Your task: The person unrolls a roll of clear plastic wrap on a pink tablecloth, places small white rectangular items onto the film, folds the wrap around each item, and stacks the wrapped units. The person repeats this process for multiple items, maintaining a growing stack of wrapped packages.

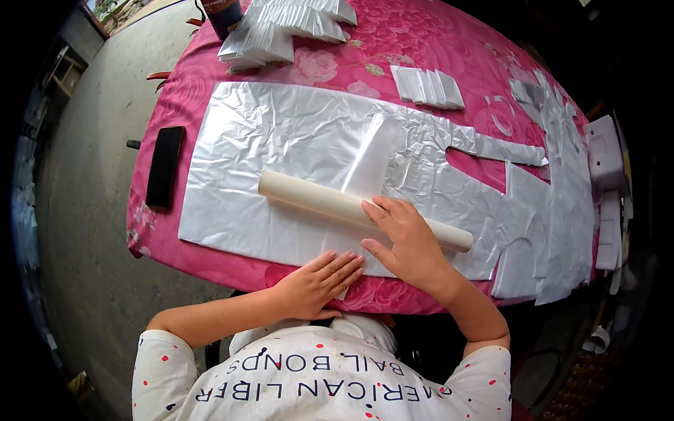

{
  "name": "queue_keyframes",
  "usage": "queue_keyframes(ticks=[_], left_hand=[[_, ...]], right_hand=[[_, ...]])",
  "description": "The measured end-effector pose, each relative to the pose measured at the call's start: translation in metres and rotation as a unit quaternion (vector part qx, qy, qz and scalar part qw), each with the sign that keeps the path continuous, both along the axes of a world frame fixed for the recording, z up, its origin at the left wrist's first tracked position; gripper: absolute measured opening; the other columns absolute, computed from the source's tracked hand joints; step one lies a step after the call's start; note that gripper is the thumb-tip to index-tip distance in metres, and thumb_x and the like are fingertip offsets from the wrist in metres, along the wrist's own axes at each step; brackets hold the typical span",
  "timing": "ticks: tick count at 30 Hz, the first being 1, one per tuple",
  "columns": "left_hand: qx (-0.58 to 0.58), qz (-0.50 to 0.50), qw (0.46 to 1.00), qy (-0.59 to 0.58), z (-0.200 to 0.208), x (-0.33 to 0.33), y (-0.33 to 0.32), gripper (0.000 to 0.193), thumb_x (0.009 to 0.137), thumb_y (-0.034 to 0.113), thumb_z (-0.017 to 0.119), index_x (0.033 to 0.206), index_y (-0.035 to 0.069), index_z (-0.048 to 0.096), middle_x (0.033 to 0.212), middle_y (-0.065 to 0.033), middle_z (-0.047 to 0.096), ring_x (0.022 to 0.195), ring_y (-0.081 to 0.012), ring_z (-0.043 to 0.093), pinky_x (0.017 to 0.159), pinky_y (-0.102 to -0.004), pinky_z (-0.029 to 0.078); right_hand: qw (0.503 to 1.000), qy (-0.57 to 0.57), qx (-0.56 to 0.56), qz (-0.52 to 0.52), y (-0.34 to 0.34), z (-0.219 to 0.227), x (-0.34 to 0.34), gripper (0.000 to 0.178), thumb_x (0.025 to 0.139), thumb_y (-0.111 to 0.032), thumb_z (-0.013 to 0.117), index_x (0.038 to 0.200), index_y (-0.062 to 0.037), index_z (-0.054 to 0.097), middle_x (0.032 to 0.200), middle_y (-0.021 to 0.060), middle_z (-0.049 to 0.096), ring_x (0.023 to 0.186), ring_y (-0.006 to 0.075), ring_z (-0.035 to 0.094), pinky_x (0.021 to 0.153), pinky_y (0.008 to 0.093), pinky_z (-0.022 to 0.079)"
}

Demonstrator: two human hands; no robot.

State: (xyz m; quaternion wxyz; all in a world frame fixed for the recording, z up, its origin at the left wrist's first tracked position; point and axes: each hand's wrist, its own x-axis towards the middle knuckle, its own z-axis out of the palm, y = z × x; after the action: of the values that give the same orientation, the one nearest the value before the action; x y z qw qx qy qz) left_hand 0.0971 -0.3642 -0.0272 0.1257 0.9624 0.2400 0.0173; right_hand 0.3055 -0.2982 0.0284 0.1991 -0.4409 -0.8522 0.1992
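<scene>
A smooth off-white tube (309, 197) lies slantwise across a wide, flat silvery-white plastic sheet (239, 140). Over the tube's right half rests my right hand (407, 242), fingers spread on top and thumb apart on the near side; it does not visibly wrap round it. My left hand (312, 284) lies flat on the sheet's near edge, its fingers stretched out. From the tube's far side runs a narrow, shiny, translucent plastic strip (368, 151), lying over the sheet. The part of the tube under my right hand is hidden.
A pink floral cloth (330, 63) covers the table. A black phone (165, 167) lies at left. Folded plastic stacks (284, 31) and a smaller stack (427, 88) lie at the far side, near a dark container (223, 15). Cut plastic pieces (569, 203) cover the right end, beside white boxes (605, 151).
</scene>
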Motion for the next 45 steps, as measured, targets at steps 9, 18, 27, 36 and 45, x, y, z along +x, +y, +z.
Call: queue_keyframes(ticks=[9,18,27,36,45], left_hand=[[0.004,0.0,1.0,0.003,0.003,0.002,-0.001,0.081,0.082,0.055,0.045,0.137,-0.003,0.03,0.146,-0.0158,0.024,0.137,-0.0268,0.019,0.11,-0.041,0.015],[0.003,0.075,0.997,-0.036,-0.005,0.018,-0.025,0.078,0.079,0.049,0.051,0.133,-0.005,0.034,0.143,-0.0188,0.029,0.135,-0.0307,0.023,0.11,-0.0447,0.016],[0.0,0.067,0.996,-0.061,-0.007,0.017,-0.028,0.07,0.079,0.039,0.058,0.132,-0.002,0.038,0.142,-0.0184,0.031,0.133,-0.0301,0.028,0.107,-0.0442,0.025],[-0.033,-0.009,0.98,-0.198,-0.012,-0.023,-0.012,0.042,0.076,0.023,0.063,0.111,0.0,0.055,0.116,-0.0114,0.051,0.109,-0.0258,0.048,0.096,-0.0357,0.04],[-0.085,-0.037,0.941,-0.325,-0.005,-0.028,0.007,0.037,0.076,0.023,0.067,0.106,0.003,0.058,0.11,-0.0103,0.058,0.097,-0.0248,0.058,0.087,-0.0355,0.049]], right_hand=[[0.958,-0.077,0.132,-0.244,0.031,-0.03,0.1,0.05,0.077,-0.008,0.063,0.125,-0.0097,0.052,0.108,0.0101,0.057,0.098,0.0283,0.051,0.085,0.0365,0.043],[0.998,-0.026,0.049,0.026,-0.027,-0.013,0.027,0.047,0.071,-0.008,0.066,0.117,-0.0111,0.058,0.109,0.0065,0.057,0.099,0.0265,0.051,0.088,0.0397,0.04],[0.988,-0.02,0.15,-0.03,0.099,-0.035,0.004,0.046,0.075,-0.006,0.063,0.12,-0.0134,0.056,0.113,0.0035,0.057,0.105,0.0247,0.05,0.094,0.0369,0.037],[0.988,0.075,-0.007,0.138,0.044,-0.028,-0.001,0.045,0.063,0.009,0.056,0.107,-0.0032,0.059,0.108,0.0108,0.056,0.107,0.0283,0.049,0.09,0.0383,0.043],[0.988,0.044,0.008,0.145,-0.016,-0.034,0.0,0.047,0.062,0.001,0.061,0.109,-0.0011,0.057,0.116,0.0105,0.055,0.11,0.0282,0.049,0.092,0.0368,0.042]])
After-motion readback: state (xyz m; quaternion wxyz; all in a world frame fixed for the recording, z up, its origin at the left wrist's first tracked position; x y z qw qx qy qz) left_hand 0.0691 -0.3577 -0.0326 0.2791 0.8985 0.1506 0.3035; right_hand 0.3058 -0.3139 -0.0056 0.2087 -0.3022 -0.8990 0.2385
